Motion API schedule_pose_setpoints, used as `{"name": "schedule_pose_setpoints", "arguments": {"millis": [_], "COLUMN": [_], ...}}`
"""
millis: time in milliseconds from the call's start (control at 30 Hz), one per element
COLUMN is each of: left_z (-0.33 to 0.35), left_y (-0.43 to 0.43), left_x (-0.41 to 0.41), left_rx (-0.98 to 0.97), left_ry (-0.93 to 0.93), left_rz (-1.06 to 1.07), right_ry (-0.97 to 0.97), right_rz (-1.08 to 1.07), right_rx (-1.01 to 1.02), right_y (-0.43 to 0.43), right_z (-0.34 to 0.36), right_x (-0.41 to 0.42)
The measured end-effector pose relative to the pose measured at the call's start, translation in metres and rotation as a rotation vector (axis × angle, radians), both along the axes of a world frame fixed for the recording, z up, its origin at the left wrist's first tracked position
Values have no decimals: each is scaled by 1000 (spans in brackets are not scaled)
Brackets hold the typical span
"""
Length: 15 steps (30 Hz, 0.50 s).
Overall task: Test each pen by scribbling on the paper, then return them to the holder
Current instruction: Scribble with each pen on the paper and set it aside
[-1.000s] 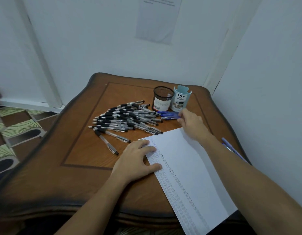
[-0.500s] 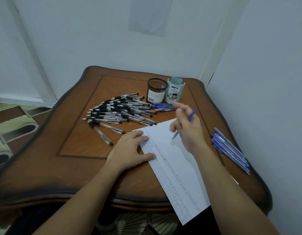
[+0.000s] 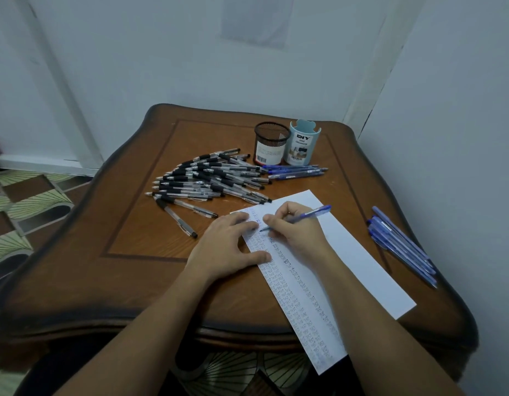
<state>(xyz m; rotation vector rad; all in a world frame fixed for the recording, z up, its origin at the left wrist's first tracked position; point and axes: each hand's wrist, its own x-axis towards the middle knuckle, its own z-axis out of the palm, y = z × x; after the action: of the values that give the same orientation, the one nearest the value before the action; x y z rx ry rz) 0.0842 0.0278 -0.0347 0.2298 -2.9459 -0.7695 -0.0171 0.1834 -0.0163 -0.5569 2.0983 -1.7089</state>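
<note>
The right hand (image 3: 297, 231) pinches a slim blue plastic pen (image 3: 310, 214), whose tip meets the white sheet of paper (image 3: 356, 270) near the sheet's far left corner, just beside the left hand's fingertips. The left hand (image 3: 227, 248) lies flat with its fingers spread, pressing the sheet's left edge onto the brown wooden counter (image 3: 150, 224). The pen's long axis slants from its tip up toward the counter's far right corner. The black mesh cup holder (image 3: 272, 144) and the pale blue cylindrical holder (image 3: 303, 142) stand near the far edge, well beyond the writing hand. Returning the pen looks like a forward reach for the right hand, which is the nearer one.
</note>
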Motion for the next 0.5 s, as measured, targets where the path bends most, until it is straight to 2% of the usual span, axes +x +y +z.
{"name": "schedule_pose_setpoints", "arguments": {"millis": [67, 200, 333, 500], "left_z": [0, 1, 1, 1], "left_y": [0, 0, 0, 1], "left_x": [0, 0, -1, 0], "left_rx": [0, 4, 4, 0], "left_ry": [3, 2, 1, 8], "left_rz": [-1, -4, 11, 12], "right_ry": [-16, 86, -44, 13], "right_rz": [23, -51, -161, -52], "right_rx": [-3, 52, -70, -5], "right_y": [-3, -6, -7, -5], "right_z": [-3, -3, -3, -9], "right_x": [1, 1, -1, -2]}}
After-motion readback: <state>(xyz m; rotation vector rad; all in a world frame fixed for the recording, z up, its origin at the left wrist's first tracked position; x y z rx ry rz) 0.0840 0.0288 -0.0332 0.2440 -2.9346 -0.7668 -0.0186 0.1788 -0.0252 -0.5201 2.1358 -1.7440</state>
